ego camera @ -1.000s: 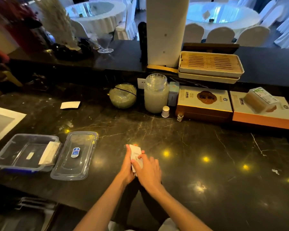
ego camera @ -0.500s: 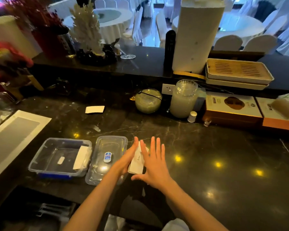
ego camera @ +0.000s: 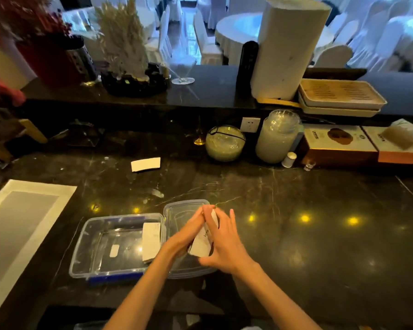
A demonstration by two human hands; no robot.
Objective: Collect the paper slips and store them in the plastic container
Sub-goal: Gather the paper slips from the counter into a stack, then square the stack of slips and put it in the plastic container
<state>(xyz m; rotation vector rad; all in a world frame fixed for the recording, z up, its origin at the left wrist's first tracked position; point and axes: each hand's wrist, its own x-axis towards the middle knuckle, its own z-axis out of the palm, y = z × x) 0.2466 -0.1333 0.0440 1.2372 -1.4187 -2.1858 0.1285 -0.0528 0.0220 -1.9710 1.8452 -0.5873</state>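
Observation:
A stack of white paper slips is pressed between my left hand and my right hand, held on edge above the clear lid. The clear plastic container with blue clips stands open just left of the lid. Inside it, a bundle of slips leans against the right wall and a small white tag lies on the bottom. One more white slip lies flat on the dark counter further back.
A white-framed grey mat lies at the left. Along the back stand a round glass bowl, a tall glass jar, a small white bottle and orange-sided boxes. A raised ledge carries a paper roll and trays.
Both hands have carried the slip stack leftward from the open counter to above the lid, beside the container. The view has shifted left with them.

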